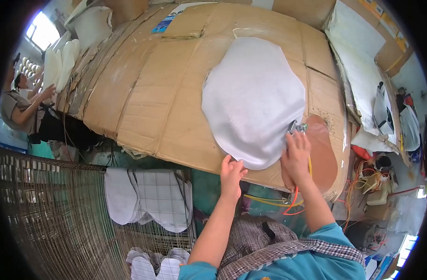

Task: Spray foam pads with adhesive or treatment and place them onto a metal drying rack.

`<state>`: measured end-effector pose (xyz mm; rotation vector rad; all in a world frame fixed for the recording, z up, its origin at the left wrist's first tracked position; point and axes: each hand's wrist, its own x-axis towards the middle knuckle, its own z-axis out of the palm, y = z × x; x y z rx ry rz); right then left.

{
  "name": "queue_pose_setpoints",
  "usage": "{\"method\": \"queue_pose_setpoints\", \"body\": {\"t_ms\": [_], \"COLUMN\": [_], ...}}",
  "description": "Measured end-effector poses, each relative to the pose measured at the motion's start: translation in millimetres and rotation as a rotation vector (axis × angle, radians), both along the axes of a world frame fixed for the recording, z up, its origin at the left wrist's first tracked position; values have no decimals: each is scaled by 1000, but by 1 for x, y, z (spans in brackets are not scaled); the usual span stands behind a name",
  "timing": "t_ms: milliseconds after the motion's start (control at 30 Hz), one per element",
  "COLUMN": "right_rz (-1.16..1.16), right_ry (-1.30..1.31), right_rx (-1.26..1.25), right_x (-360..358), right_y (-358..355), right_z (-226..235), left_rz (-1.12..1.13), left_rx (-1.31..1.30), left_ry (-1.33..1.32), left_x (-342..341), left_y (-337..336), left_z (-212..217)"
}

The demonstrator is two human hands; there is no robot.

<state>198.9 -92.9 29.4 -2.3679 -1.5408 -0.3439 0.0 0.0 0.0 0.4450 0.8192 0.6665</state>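
A pale grey-white sheet [255,93] with rounded outlines lies loosely on the cardboard-covered table, its near edge bulging up. My left hand [232,177] is at that near edge, fingers apart and slightly bent, holding nothing that I can see. At the sheet's lower right, my right hand [297,156] has its fingers curled over a small metal tool [298,126] that looks like an air spray gun. The palm hides most of it. A thin orange hose [295,198] runs down below that wrist. Brown sole-shaped pieces [323,154] lie beside and partly under my right hand.
Brown cardboard [148,98] covers the table. Below left stands a wire rack [59,210] with white cut pieces [162,186] on it. Tangled hoses [363,182] hang at the right, near a white-covered surface [358,70]. Another person [26,105] handles long white pieces at the far left.
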Motion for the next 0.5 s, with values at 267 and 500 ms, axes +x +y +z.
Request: {"method": "queue_pose_setpoints", "body": {"t_ms": [267, 500], "right_rz": [-369, -109], "right_ry": [-25, 780], "right_rx": [-44, 278], "right_x": [89, 105], "right_y": [-70, 66], "right_z": [-18, 2], "left_rz": [275, 433], "left_rx": [58, -31], "left_ry": [299, 65], "left_x": [0, -138], "left_y": [8, 28], "left_z": [-4, -31]}}
